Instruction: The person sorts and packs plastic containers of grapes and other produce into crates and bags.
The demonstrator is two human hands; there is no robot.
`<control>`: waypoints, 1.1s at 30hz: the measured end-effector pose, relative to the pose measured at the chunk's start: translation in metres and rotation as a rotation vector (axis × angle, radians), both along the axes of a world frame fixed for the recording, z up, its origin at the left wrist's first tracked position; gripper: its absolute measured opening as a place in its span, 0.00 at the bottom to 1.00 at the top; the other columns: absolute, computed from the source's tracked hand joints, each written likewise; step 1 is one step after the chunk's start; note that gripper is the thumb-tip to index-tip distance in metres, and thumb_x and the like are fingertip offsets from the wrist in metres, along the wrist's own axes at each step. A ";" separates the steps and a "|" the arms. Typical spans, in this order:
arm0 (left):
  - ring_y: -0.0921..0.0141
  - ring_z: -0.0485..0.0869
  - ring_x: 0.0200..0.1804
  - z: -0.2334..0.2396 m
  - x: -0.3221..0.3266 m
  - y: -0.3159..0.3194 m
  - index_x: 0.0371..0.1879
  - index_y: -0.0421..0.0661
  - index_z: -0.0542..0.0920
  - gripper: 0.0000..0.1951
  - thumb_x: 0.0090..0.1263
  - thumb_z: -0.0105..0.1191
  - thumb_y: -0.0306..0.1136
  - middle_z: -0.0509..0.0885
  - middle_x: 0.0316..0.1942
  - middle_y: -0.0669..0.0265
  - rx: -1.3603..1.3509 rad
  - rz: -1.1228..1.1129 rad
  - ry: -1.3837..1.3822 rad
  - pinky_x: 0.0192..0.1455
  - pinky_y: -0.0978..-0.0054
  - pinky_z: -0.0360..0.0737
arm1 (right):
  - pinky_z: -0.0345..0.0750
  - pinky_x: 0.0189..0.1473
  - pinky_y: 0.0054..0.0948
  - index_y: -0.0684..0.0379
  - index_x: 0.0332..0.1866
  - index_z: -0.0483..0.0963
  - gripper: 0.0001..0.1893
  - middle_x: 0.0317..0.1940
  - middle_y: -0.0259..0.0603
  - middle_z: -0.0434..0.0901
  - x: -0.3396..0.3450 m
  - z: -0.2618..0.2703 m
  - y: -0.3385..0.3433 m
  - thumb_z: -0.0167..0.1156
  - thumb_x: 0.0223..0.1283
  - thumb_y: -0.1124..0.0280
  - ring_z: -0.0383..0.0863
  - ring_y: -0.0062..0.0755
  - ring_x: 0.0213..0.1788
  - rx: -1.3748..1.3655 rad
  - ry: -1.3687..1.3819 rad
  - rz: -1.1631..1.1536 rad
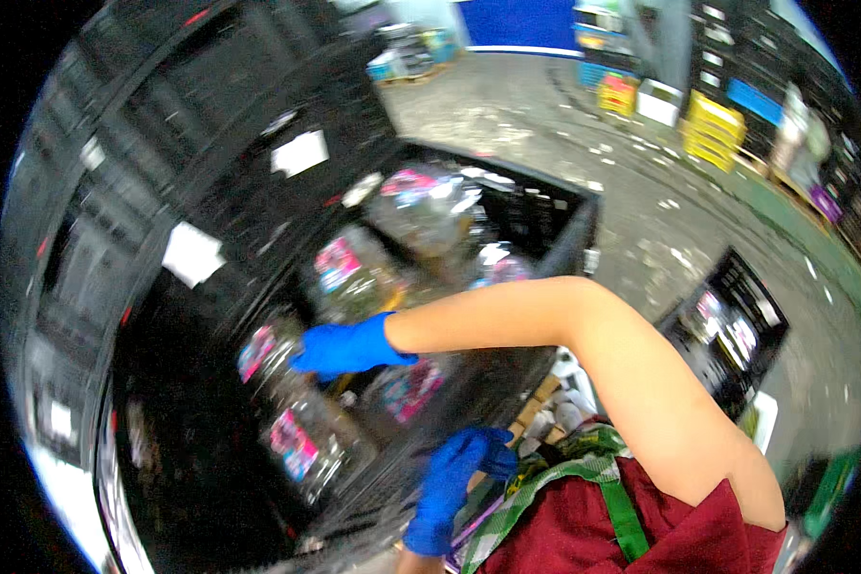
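My right hand [351, 348], in a blue glove, reaches across into a large black plastic crate [577, 222]. Its fingertips meet the side of a clear plastic pack [269, 355] with a pink and blue label; blur hides whether they grip it. Similar packs lie around it: one nearer me [316, 445], one just beyond [359, 280], and another farther back [423, 204]. Close to my body is my left hand [466, 463], also gloved in blue, with its fingers bent. Whether it holds anything is hidden.
Tall stacks of black crates [208, 179] bearing white paper labels rise at the left. A smaller black crate [732, 323] with shiny packs stands on the floor [638, 186] to the right. Yellow crates [714, 129] and a blue panel [520, 25] are farther back.
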State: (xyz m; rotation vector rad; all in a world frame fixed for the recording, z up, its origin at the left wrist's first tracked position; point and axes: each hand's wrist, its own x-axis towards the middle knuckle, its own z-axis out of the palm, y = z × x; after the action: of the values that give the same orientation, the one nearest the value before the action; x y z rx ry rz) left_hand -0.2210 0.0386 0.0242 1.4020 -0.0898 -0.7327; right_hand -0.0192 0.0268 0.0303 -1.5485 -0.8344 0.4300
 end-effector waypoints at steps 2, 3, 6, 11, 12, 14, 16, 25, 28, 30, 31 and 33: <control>0.70 0.77 0.30 -0.032 0.004 -0.027 0.34 0.37 0.74 0.12 0.62 0.40 0.32 0.78 0.28 0.61 0.069 -0.077 0.016 0.36 0.75 0.72 | 0.68 0.28 0.39 0.64 0.31 0.69 0.16 0.23 0.54 0.71 -0.024 0.038 -0.052 0.48 0.51 0.59 0.71 0.48 0.26 -0.157 -0.451 -0.215; 0.70 0.77 0.31 -0.047 0.005 -0.036 0.36 0.37 0.74 0.13 0.62 0.38 0.32 0.78 0.28 0.63 0.058 -0.120 0.029 0.37 0.75 0.72 | 0.69 0.29 0.38 0.62 0.33 0.67 0.12 0.24 0.54 0.70 -0.047 0.047 -0.082 0.47 0.52 0.63 0.71 0.50 0.28 0.051 -0.647 -0.316; 0.69 0.76 0.30 -0.081 0.004 -0.077 0.34 0.38 0.75 0.13 0.62 0.39 0.34 0.78 0.27 0.61 0.308 -0.314 -0.172 0.35 0.75 0.71 | 0.70 0.36 0.33 0.59 0.44 0.67 0.13 0.34 0.49 0.71 -0.135 0.059 -0.204 0.49 0.51 0.71 0.72 0.47 0.36 0.199 -0.791 -0.807; 0.64 0.76 0.32 -0.145 -0.002 -0.131 0.34 0.42 0.75 0.11 0.59 0.45 0.35 0.77 0.28 0.60 0.184 -0.459 0.158 0.37 0.68 0.73 | 0.70 0.42 0.32 0.56 0.48 0.67 0.17 0.39 0.50 0.72 -0.263 -0.142 -0.382 0.49 0.52 0.64 0.73 0.46 0.41 0.001 0.187 -1.646; 0.63 0.76 0.33 -0.168 -0.001 -0.133 0.34 0.43 0.75 0.11 0.58 0.46 0.35 0.77 0.28 0.59 0.175 -0.439 0.235 0.37 0.67 0.73 | 0.69 0.44 0.28 0.63 0.47 0.65 0.17 0.41 0.45 0.73 -0.302 -0.158 -0.397 0.49 0.53 0.66 0.73 0.33 0.43 -0.240 0.571 -1.777; 0.61 0.76 0.34 -0.253 0.021 -0.126 0.35 0.43 0.75 0.11 0.57 0.47 0.35 0.77 0.30 0.57 0.112 -0.336 0.746 0.40 0.64 0.74 | 0.70 0.39 0.32 0.62 0.41 0.68 0.15 0.36 0.50 0.74 -0.374 -0.293 -0.426 0.49 0.51 0.63 0.74 0.43 0.38 -0.414 0.745 -2.073; 0.61 0.76 0.36 -0.269 0.024 -0.157 0.36 0.40 0.74 0.12 0.58 0.46 0.34 0.77 0.32 0.56 0.444 -0.802 0.207 0.43 0.62 0.74 | 0.71 0.36 0.33 0.63 0.38 0.69 0.16 0.29 0.48 0.76 -0.416 -0.361 -0.440 0.52 0.48 0.62 0.76 0.44 0.33 -0.516 0.951 -2.107; 0.68 0.78 0.30 -0.233 0.024 -0.286 0.33 0.39 0.74 0.09 0.59 0.46 0.31 0.78 0.28 0.61 0.512 -0.489 0.276 0.32 0.75 0.74 | 0.68 0.24 0.31 0.61 0.28 0.70 0.07 0.21 0.43 0.72 -0.375 -0.625 -0.599 0.46 0.49 0.70 0.72 0.35 0.23 0.059 0.821 -2.368; 0.69 0.77 0.31 -0.277 0.042 -0.253 0.34 0.41 0.74 0.08 0.59 0.46 0.30 0.77 0.31 0.62 0.461 -0.515 0.444 0.34 0.74 0.74 | 0.69 0.32 0.34 0.59 0.36 0.69 0.13 0.31 0.42 0.73 -0.352 -0.628 -0.642 0.45 0.51 0.62 0.73 0.38 0.32 0.182 0.688 -2.466; 0.65 0.75 0.41 -0.293 0.042 -0.232 0.43 0.35 0.70 0.13 0.62 0.42 0.29 0.75 0.38 0.57 0.482 -0.626 0.295 0.43 0.72 0.72 | 0.68 0.39 0.37 0.57 0.43 0.67 0.20 0.38 0.40 0.73 -0.351 -0.632 -0.666 0.43 0.53 0.52 0.72 0.38 0.39 1.010 0.741 -2.422; 0.66 0.75 0.40 -0.296 0.044 -0.239 0.42 0.35 0.70 0.13 0.61 0.43 0.30 0.76 0.38 0.58 0.547 -0.749 0.160 0.43 0.72 0.72 | 0.68 0.43 0.38 0.56 0.46 0.66 0.24 0.41 0.39 0.72 -0.352 -0.632 -0.678 0.43 0.54 0.48 0.71 0.38 0.42 1.419 0.738 -2.321; 0.68 0.75 0.39 -0.291 0.044 -0.252 0.41 0.36 0.71 0.13 0.60 0.45 0.30 0.76 0.36 0.60 0.649 -0.841 0.038 0.42 0.73 0.72 | 0.67 0.44 0.39 0.54 0.51 0.64 0.29 0.46 0.38 0.69 -0.364 -0.619 -0.696 0.44 0.50 0.42 0.68 0.38 0.47 1.290 1.041 -2.265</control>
State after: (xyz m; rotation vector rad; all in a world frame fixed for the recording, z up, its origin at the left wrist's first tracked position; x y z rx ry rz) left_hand -0.1768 -0.2131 -0.2669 1.9800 -0.4630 -1.5805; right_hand -0.3836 -0.6694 -0.5887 -0.1172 1.3778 -0.8468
